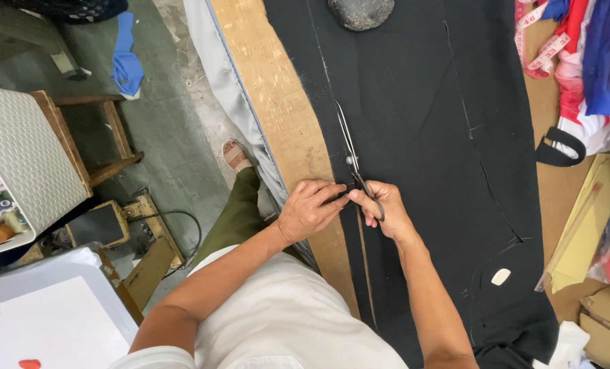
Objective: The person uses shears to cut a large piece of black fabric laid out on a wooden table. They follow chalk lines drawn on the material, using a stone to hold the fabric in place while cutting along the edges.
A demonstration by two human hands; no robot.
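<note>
Right now the right hand (385, 208) grips the handles of long black metal scissors (353, 160), blades pointing away over the wide black cloth (414, 137) on the wooden table (277, 102). Just beside that grip, the left hand (308, 208) presses flat on the cloth's edge, grasping nothing. Beyond the blade tips sits a grey stone (361, 12); far right lie a pink tape measure (540, 41) and yellow folded paper (585, 232).

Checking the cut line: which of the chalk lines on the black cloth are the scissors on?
The leftmost chalk line, nearest the table's wooden edge. The scissors lie along it; the other line runs farther right, untouched.
</note>
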